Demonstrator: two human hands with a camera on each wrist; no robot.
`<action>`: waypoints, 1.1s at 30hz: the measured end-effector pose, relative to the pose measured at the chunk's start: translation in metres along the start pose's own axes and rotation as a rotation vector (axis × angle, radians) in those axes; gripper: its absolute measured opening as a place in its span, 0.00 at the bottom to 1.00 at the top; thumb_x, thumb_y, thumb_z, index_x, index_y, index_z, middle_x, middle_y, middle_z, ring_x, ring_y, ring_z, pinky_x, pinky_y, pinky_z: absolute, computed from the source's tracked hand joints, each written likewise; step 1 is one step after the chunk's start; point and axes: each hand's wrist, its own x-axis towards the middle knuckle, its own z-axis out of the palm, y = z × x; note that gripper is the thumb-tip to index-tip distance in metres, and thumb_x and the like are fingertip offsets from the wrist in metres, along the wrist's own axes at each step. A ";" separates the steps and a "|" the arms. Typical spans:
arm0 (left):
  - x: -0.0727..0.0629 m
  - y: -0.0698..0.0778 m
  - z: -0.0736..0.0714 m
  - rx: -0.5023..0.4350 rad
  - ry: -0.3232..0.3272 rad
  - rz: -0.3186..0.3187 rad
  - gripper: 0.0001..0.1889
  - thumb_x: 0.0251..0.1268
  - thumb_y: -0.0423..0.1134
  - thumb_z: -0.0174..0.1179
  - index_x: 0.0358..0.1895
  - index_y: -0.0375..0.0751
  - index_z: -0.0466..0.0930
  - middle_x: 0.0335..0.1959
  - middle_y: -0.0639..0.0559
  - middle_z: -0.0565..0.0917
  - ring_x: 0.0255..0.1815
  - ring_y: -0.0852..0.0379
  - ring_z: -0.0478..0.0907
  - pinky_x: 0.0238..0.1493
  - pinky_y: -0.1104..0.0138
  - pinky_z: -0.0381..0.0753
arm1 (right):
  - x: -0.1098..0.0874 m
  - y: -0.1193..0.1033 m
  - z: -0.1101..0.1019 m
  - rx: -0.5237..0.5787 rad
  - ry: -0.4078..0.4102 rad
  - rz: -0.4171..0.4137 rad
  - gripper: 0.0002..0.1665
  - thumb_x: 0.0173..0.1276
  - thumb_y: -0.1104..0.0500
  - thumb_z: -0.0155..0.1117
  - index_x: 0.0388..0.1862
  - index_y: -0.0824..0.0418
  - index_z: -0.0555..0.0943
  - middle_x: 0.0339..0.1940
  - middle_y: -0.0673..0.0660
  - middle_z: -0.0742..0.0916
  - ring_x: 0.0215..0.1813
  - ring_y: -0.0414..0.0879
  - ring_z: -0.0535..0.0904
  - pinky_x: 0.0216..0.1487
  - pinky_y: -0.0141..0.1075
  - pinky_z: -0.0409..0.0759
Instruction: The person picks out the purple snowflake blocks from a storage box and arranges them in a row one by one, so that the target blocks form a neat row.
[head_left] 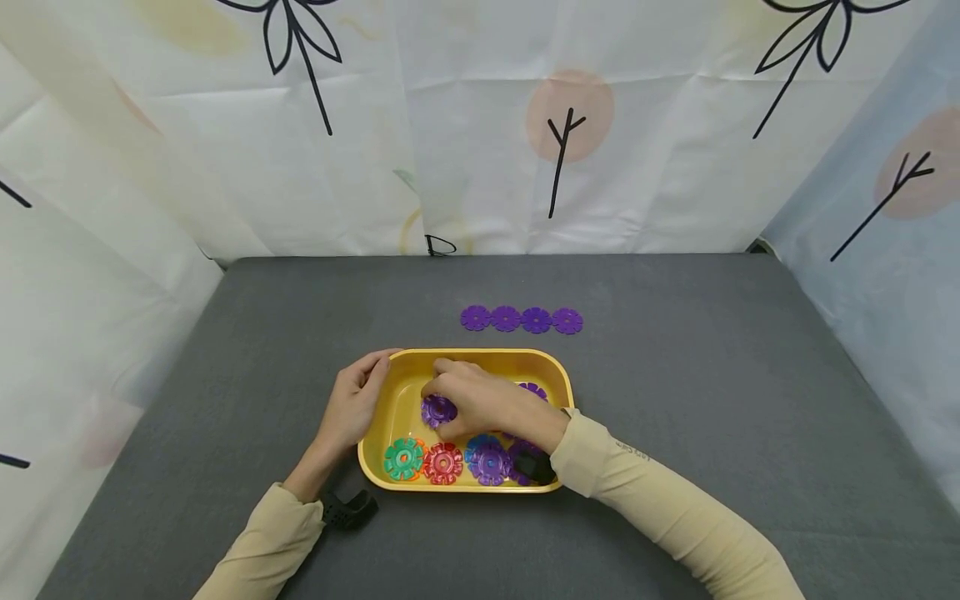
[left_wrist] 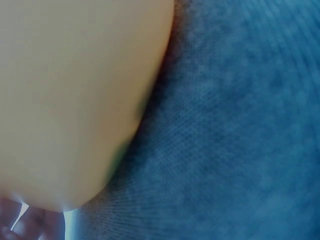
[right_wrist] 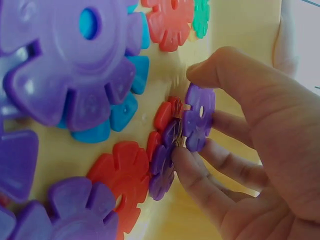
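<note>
My right hand (head_left: 480, 400) reaches into a yellow tray (head_left: 480, 489). It pinches a purple flower-shaped disc (right_wrist: 192, 122) between thumb and fingers, as the right wrist view shows. Close against its fingertips, another purple disc (right_wrist: 162, 167) leans over red ones. At the tray's back left corner my left hand (head_left: 356, 404) holds the rim, thumb along the edge. In the left wrist view the tray's outer wall (left_wrist: 75, 100) covers most of that hand.
Along the tray's near side lie a green disc (head_left: 404, 458), a red disc (head_left: 443, 463) and a purple disc (head_left: 490, 463) over a blue one. Behind the tray, several purple discs (head_left: 506, 318) form a row on the grey table (head_left: 675, 350). A patterned cloth (head_left: 480, 150) hangs behind.
</note>
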 end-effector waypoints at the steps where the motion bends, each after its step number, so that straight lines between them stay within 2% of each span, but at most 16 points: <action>1: 0.000 0.000 0.000 0.003 0.001 0.002 0.23 0.86 0.48 0.42 0.66 0.37 0.77 0.59 0.36 0.84 0.51 0.45 0.84 0.43 0.76 0.83 | 0.000 0.000 -0.001 0.008 0.003 0.001 0.26 0.59 0.54 0.77 0.56 0.61 0.86 0.42 0.56 0.81 0.38 0.42 0.69 0.41 0.29 0.70; 16: 0.001 -0.002 0.000 -0.016 0.020 0.020 0.21 0.85 0.45 0.43 0.64 0.35 0.79 0.57 0.36 0.85 0.48 0.45 0.85 0.42 0.76 0.84 | -0.002 -0.003 -0.003 0.058 -0.011 0.048 0.27 0.60 0.54 0.75 0.59 0.58 0.85 0.40 0.54 0.79 0.37 0.41 0.70 0.37 0.26 0.70; 25: 0.000 0.000 0.001 -0.016 0.010 0.009 0.22 0.86 0.46 0.43 0.64 0.36 0.78 0.57 0.36 0.84 0.49 0.45 0.84 0.42 0.76 0.84 | -0.006 -0.008 -0.014 0.029 0.051 0.001 0.27 0.60 0.55 0.75 0.59 0.60 0.85 0.42 0.55 0.80 0.37 0.41 0.70 0.36 0.26 0.70; 33: 0.000 0.000 0.001 -0.018 0.021 0.020 0.21 0.86 0.45 0.43 0.64 0.35 0.78 0.57 0.35 0.84 0.49 0.43 0.85 0.42 0.76 0.84 | -0.016 -0.009 -0.033 0.027 0.087 0.026 0.28 0.62 0.55 0.75 0.61 0.61 0.84 0.42 0.56 0.81 0.35 0.43 0.71 0.36 0.29 0.71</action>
